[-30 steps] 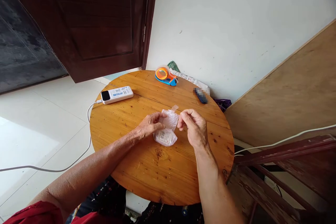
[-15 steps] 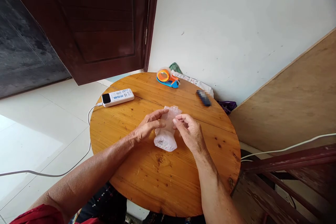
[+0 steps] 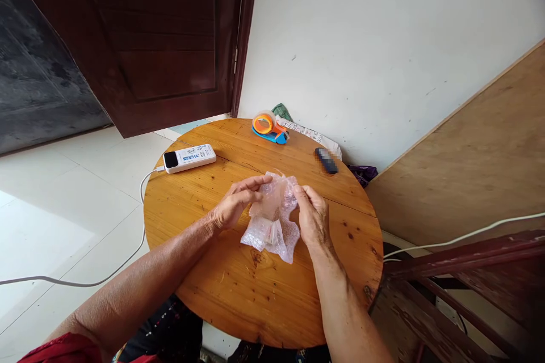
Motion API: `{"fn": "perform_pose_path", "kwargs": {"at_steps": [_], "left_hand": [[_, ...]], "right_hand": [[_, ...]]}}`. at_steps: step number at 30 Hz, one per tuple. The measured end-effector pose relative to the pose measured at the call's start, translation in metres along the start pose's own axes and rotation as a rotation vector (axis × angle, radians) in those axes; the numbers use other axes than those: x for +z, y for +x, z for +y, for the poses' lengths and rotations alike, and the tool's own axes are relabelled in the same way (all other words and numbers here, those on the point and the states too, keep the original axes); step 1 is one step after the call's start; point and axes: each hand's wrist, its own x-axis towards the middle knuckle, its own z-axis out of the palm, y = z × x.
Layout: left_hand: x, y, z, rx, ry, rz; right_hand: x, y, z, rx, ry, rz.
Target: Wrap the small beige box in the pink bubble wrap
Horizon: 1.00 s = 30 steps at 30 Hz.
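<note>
A crumpled piece of pinkish clear bubble wrap [image 3: 290, 233] lies partly unfolded on the round table, between my two hands. A small pale item, too blurred by the wrap to name, shows through its lower middle. At the wrap's left edge is my left hand [image 3: 238, 198], thumb and fingers stretched out and apart, fingertips touching the plastic. My right hand [image 3: 313, 212] is closed, its thumb and forefinger pinching the wrap's upper right edge.
An orange and blue tape dispenser [image 3: 270, 127] stands at the table's [image 3: 238, 300] far edge. A white device [image 3: 190, 159] with a plugged-in cable sits at the left. A dark, pixelated object [image 3: 326, 160] lies at the right. A wooden panel [image 3: 464, 164] leans beyond.
The bubble wrap has been spread open from a narrow rolled shape, its right side pulled outward. My right hand has moved slightly right with the wrap's edge; my left hand shifted slightly left.
</note>
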Motion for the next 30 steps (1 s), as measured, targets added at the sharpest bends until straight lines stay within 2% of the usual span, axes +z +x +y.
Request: {"fn": "perform_pose_path", "kwargs": {"at_steps": [3,5,9,12,15,18,20,26,30], "left_hand": [[-0.002,0.003,0.004,-0.01,-0.046,0.126],[-0.005,0.005,0.004,-0.012,-0.072,0.177],[-0.011,0.009,0.002,-0.007,-0.032,0.173],[-0.014,0.012,-0.002,0.005,0.056,0.146],[-0.015,0.011,-0.003,0.064,0.279,0.166],[-0.016,0.006,-0.003,0.221,0.682,0.327],[-0.016,0.003,-0.004,0.289,0.877,0.383],[-0.015,0.002,-0.014,0.218,1.053,0.238],[-0.012,0.006,-0.016,0.173,0.898,0.184]], "right_hand": [[-0.001,0.005,0.008,0.081,0.172,0.107],[-0.001,0.008,0.014,0.108,0.244,0.121],[0.0,0.011,0.02,0.126,0.244,0.084],[-0.001,0.012,0.019,0.197,0.264,0.027],[-0.002,0.011,0.015,0.248,0.226,-0.06],[-0.002,0.01,0.011,0.263,0.195,-0.118],[-0.001,0.008,0.009,0.265,0.257,-0.16],[0.003,0.0,-0.003,0.401,0.533,-0.37],[0.006,-0.002,-0.004,0.419,0.625,-0.389]]}}
